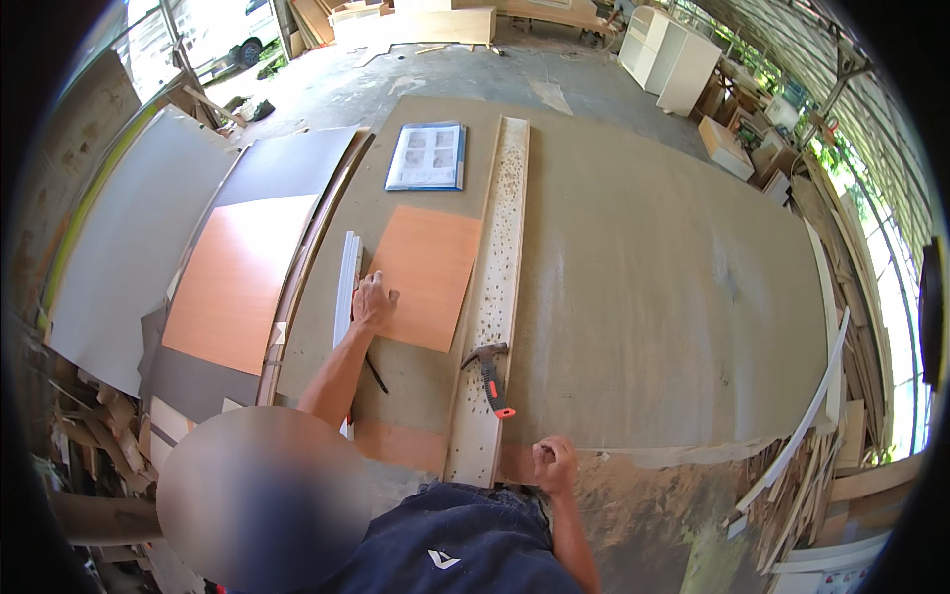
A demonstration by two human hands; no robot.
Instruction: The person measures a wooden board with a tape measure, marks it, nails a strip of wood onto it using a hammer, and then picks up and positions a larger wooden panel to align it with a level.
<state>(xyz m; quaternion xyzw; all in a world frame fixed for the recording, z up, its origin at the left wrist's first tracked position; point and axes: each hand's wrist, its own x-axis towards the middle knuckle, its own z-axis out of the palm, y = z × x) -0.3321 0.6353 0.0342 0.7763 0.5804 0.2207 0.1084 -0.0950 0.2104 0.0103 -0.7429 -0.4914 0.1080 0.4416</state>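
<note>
My left hand (pixel 373 302) rests at the left edge of an orange wood-toned sheet (pixel 431 267), its thumb spread away from the fingers. Long white strips (pixel 346 287) lie right beside that hand, and a thin black tool (pixel 376 373) lies below its wrist. My right hand (pixel 555 463) is at the near edge of the worktable (pixel 673 297), fingers curled; what they hold, if anything, is too small to make out. Between the hands, a claw hammer (pixel 489 381) with a black and orange handle lies across a long pale board (pixel 502 228) covered in dark spots.
A blue folder (pixel 426 156) with a printed sheet lies at the table's far left. Left of the table, another orange sheet (pixel 237 277) sits on grey panels. Scrap wood strips (pixel 792 485) pile up at the right. A white cabinet (pixel 668 59) stands at the back.
</note>
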